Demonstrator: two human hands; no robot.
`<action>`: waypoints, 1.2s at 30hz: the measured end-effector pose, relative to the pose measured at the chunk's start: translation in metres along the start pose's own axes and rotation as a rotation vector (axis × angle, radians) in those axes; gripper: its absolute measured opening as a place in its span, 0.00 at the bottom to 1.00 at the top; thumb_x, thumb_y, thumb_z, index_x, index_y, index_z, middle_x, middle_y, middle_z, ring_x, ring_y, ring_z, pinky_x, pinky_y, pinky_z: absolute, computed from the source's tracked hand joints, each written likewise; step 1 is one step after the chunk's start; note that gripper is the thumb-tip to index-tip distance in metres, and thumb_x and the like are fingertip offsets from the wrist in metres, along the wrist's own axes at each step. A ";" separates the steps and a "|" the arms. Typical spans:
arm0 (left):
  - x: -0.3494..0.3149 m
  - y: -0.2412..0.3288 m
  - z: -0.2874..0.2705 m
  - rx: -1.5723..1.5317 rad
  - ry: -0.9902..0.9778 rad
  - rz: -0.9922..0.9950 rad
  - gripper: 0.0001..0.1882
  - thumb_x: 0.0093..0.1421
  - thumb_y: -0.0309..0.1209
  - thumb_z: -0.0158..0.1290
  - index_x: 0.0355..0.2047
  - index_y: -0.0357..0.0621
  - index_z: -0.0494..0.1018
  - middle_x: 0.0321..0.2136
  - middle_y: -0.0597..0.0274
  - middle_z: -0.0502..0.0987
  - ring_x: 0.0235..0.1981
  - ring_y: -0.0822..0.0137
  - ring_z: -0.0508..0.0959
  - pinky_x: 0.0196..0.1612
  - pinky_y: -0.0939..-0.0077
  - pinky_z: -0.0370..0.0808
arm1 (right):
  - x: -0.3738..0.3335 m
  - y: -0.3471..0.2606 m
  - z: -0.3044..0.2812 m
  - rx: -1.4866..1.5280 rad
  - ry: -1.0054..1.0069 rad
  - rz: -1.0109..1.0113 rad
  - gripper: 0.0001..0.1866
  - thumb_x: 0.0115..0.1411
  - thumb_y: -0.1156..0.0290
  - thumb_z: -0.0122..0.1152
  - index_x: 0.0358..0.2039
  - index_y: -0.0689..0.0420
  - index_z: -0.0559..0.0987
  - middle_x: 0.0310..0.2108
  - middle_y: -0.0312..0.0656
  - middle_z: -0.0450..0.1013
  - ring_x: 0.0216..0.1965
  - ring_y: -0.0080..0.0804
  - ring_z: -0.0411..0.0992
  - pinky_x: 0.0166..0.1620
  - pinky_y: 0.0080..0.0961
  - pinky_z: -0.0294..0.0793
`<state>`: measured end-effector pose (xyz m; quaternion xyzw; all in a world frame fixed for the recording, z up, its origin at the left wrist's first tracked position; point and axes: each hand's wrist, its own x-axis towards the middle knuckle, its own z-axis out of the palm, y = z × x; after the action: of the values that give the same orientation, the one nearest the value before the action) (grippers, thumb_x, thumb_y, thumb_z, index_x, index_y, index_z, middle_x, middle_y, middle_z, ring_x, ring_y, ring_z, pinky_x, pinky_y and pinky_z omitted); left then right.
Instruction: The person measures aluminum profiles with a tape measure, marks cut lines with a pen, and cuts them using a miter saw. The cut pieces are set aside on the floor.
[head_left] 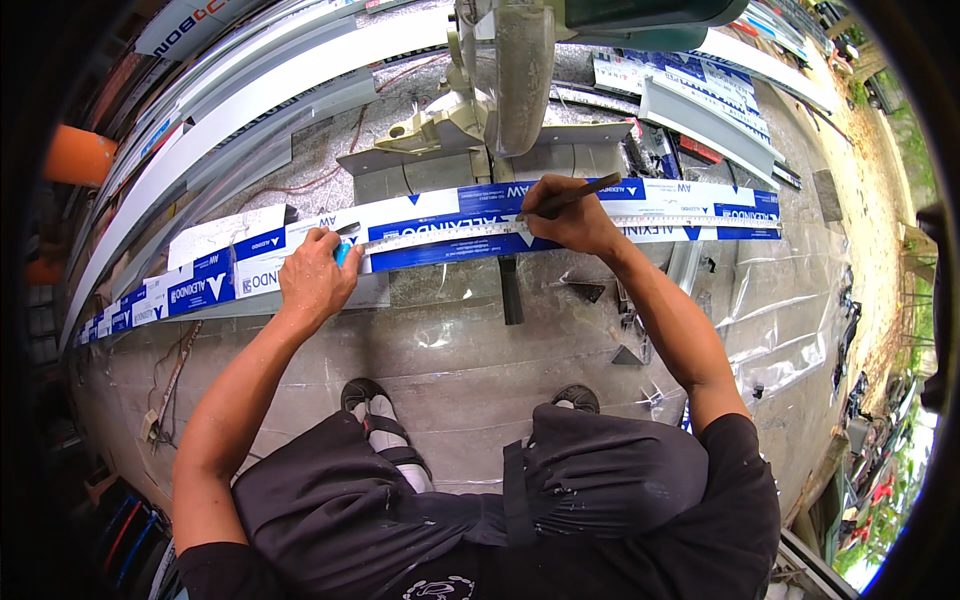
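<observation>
A long metal profile (460, 205) covered in blue and white protective film lies across in front of me, on the base of a saw. My left hand (318, 272) is closed around a tape measure with a light blue case (345, 252), mostly hidden by the fingers. Its pale blade (440, 235) stretches rightward along the profile, reaching near the right end. In my right hand (568, 218), above the middle of the profile, is a dark pencil-like stick (604, 185). Its lower end points down toward the film beside the blade; the exact contact is hidden by the fingers.
A cut-off saw (520, 80) with a metal fence (415, 160) stands just beyond the profile. More long profiles (240, 110) lie at the far left, and wrapped pieces (710, 120) lie at the far right. Small dark offcuts (627, 356) and clear plastic film (770, 330) are on the floor.
</observation>
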<state>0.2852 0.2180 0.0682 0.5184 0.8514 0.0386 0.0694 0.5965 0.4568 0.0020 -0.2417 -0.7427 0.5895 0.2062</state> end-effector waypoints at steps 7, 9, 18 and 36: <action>-0.001 0.001 0.000 0.000 -0.005 -0.006 0.23 0.64 0.48 0.58 0.42 0.37 0.83 0.49 0.51 0.80 0.43 0.41 0.83 0.45 0.49 0.80 | -0.002 -0.002 0.002 -0.034 0.000 0.029 0.08 0.55 0.79 0.70 0.34 0.60 0.79 0.36 0.36 0.80 0.38 0.21 0.77 0.42 0.24 0.77; -0.001 0.001 0.000 0.000 0.015 -0.003 0.23 0.64 0.48 0.58 0.42 0.38 0.83 0.49 0.51 0.80 0.43 0.42 0.83 0.45 0.49 0.80 | -0.002 -0.001 0.002 -0.052 -0.003 0.031 0.08 0.55 0.79 0.70 0.34 0.60 0.79 0.36 0.36 0.80 0.38 0.21 0.77 0.43 0.24 0.77; -0.001 -0.002 -0.002 -0.018 -0.031 -0.011 0.24 0.63 0.49 0.59 0.43 0.37 0.83 0.56 0.50 0.79 0.46 0.40 0.83 0.49 0.49 0.80 | -0.001 0.002 0.000 0.132 0.044 -0.002 0.09 0.54 0.77 0.72 0.35 0.58 0.81 0.34 0.36 0.81 0.36 0.20 0.77 0.40 0.23 0.77; -0.004 -0.004 -0.004 -0.003 -0.072 -0.023 0.25 0.62 0.50 0.60 0.42 0.39 0.83 0.63 0.48 0.75 0.51 0.38 0.82 0.52 0.48 0.79 | -0.013 -0.003 0.001 0.049 -0.009 0.041 0.09 0.56 0.76 0.71 0.36 0.56 0.80 0.34 0.33 0.79 0.36 0.20 0.76 0.41 0.22 0.77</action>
<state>0.2831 0.2126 0.0716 0.5097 0.8541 0.0202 0.1013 0.6061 0.4475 0.0042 -0.2491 -0.7238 0.6127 0.1965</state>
